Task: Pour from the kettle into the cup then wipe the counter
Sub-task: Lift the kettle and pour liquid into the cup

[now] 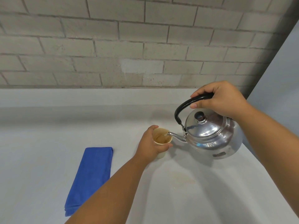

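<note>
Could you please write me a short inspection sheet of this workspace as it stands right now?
Surface: pale grey counter, faint brownish stain near the front.
Job's things: shiny metal kettle with black handle tilted, spout over the small paper cup, which shows brownish liquid; folded blue cloth lying flat, untouched.
Clutter: nothing seen.
Hands: left hand wrapped around the cup; right hand gripping the kettle's handle.
Cables: nothing seen.
Surroundings: grey brick wall behind the counter.

soft even light, faint shadows, wide-angle bending at edges
</note>
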The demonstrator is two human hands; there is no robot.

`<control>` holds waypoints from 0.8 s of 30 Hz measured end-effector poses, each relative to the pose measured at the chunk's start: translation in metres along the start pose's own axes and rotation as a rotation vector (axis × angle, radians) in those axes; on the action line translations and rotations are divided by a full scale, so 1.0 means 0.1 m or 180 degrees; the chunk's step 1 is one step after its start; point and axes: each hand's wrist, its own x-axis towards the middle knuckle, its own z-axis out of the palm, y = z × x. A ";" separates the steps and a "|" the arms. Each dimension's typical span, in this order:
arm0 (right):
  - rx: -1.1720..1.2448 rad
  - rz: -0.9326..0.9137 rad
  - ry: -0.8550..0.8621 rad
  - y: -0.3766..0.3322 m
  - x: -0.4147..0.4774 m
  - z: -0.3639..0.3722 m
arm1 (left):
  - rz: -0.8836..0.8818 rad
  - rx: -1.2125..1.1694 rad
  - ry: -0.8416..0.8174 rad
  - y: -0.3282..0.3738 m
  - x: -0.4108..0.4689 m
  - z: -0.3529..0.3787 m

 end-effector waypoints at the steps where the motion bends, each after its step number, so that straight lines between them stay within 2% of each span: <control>1: -0.0002 -0.0004 -0.0004 -0.01 0.00 0.00 | 0.0001 -0.0014 -0.0004 0.00 0.00 0.00; 24: 0.0063 -0.0186 -0.0071 -0.04 0.04 -0.05 | -0.0062 -0.0127 -0.0005 -0.02 0.00 0.00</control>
